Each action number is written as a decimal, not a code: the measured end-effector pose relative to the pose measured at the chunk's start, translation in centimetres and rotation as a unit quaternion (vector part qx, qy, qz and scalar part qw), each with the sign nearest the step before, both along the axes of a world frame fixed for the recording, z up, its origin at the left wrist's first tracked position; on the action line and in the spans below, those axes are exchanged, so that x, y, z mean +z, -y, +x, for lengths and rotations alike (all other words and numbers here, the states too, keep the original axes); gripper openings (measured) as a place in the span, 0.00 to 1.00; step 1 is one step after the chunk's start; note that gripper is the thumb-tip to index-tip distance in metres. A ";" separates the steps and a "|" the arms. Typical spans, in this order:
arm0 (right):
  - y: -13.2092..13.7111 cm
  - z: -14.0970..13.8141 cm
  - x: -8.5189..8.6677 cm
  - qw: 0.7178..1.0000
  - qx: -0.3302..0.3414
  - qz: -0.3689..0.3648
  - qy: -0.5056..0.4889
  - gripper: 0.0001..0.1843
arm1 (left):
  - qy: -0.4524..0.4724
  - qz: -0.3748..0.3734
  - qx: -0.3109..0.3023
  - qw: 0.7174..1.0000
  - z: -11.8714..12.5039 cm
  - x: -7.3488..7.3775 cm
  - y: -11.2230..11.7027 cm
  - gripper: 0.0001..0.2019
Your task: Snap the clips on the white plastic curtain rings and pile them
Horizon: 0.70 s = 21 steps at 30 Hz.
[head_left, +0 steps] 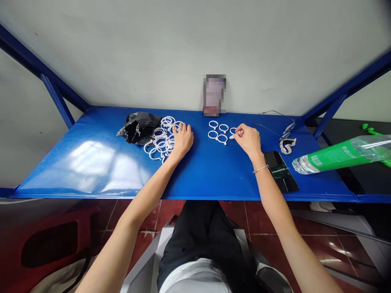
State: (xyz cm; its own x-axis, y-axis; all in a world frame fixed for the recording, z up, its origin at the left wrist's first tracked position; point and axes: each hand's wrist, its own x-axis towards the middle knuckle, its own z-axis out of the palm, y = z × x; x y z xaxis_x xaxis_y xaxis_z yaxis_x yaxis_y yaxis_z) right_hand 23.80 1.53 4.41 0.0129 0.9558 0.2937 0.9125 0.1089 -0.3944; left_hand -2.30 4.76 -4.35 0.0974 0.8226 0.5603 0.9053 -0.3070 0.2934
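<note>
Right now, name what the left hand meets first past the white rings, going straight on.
Past the white rings, the left hand probably meets the grey wall behind the blue table; depth is unclear.

Tabletop (210, 173) lies open nearside of spread rings (217, 137); phone (280, 173) and bottle (336, 155) obstruct rightward.

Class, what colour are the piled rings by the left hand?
The piled rings are white, seen in the head view.
</note>
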 end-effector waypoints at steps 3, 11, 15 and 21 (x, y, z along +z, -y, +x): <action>0.3 0.1 0.5 0.997 0.001 -0.065 0.030 0.07 | -0.090 -0.078 0.049 0.992 0.2 1.4 0.6 0.18; 0.1 0.4 0.6 0.969 0.068 -0.217 0.094 0.07 | -0.140 -0.117 0.098 0.978 0.3 2.5 1.3 0.24; 0.1 0.3 0.5 0.966 0.081 -0.228 0.088 0.07 | -0.096 -0.075 0.095 0.988 0.0 1.7 0.9 0.22; 0.2 0.2 0.1 0.989 0.050 -0.130 0.046 0.09 | -0.030 -0.077 0.033 0.996 0.3 2.1 0.8 0.21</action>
State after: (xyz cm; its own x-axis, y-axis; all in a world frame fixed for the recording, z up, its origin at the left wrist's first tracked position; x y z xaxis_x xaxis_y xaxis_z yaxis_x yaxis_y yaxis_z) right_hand 24.04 1.34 4.51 -0.1000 0.9944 0.0328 0.9355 0.1052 -0.3373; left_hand -2.01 3.94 -2.30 0.0703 0.9042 0.4212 0.9391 -0.2024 0.2776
